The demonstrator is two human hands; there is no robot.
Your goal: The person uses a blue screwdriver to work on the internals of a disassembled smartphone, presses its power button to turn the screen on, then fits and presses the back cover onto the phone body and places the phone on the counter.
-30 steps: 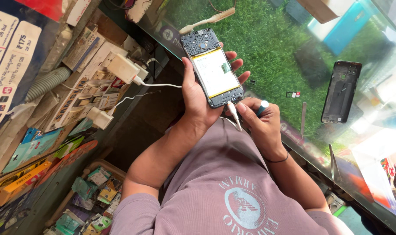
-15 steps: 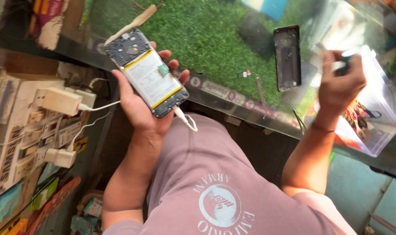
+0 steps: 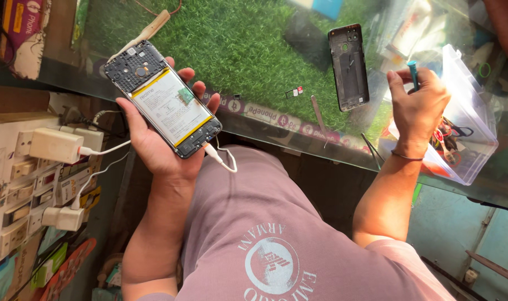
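While cradled — phone [image 3: 163, 106] diagonal, camera end upper-left

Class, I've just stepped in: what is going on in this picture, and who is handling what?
A person is at a glass counter laid with green artificial turf. Their left hand holds an opened phone, back cover off, battery showing, with a white cable plugged into its lower end. Their right hand grips a teal-handled tool above a clear plastic box of small parts. The phone's black back cover lies on the turf, inner side up, with a small card tray beside it.
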